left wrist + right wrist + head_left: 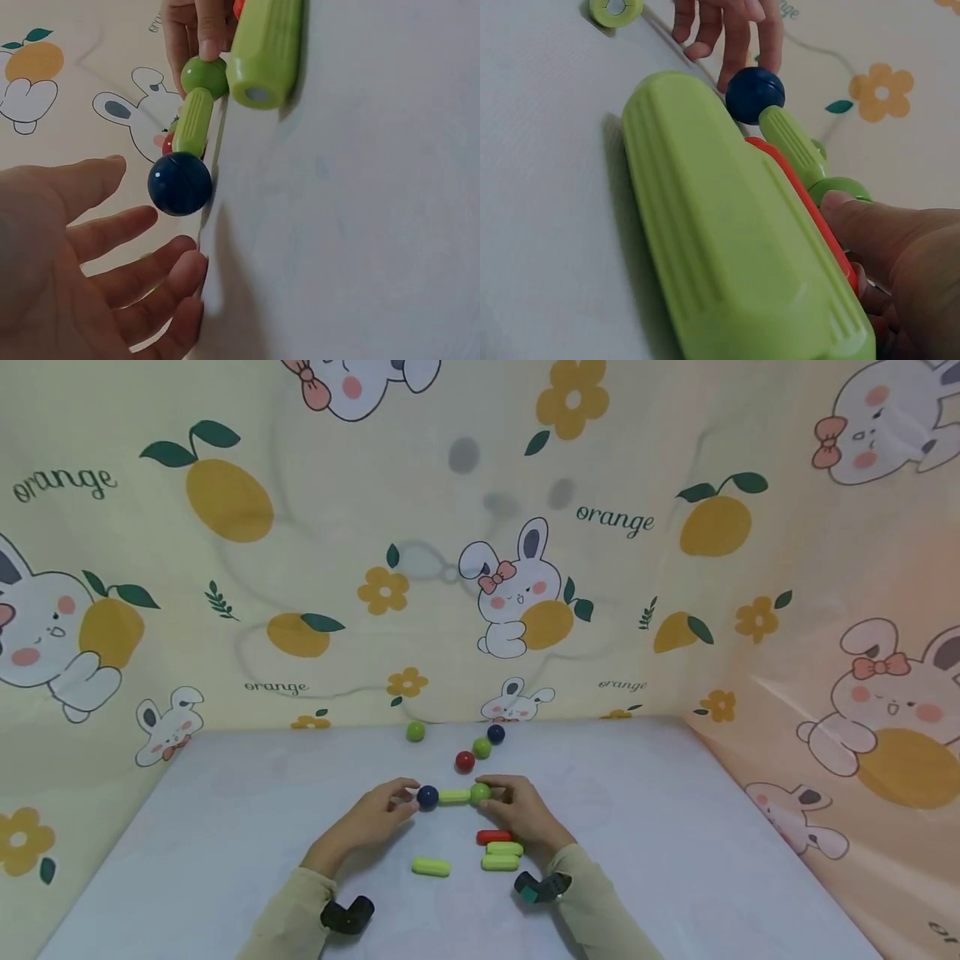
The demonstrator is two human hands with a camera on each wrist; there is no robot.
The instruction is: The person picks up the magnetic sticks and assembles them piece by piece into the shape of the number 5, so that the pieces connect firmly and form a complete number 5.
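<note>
A green rod (453, 796) joins a dark blue ball (427, 797) on its left to a green ball (480, 793) on its right. My right hand (521, 808) pinches the green ball between thumb and fingers. Beside the blue ball is my left hand (382, 814); in the left wrist view its fingers (161, 262) are spread, with a gap between them and the ball. Nothing is in that hand. Close to my right wrist lie a red rod (493, 837) and two green rods, the front one (500, 862) largest in the right wrist view.
Behind the joined piece are a red ball (465, 762), a green ball (482, 747) and a blue ball (496, 733). Another green ball (416, 731) sits at the table's back edge. A single green rod (431, 867) lies between the forearms. A printed cloth (480, 693) stands behind the table.
</note>
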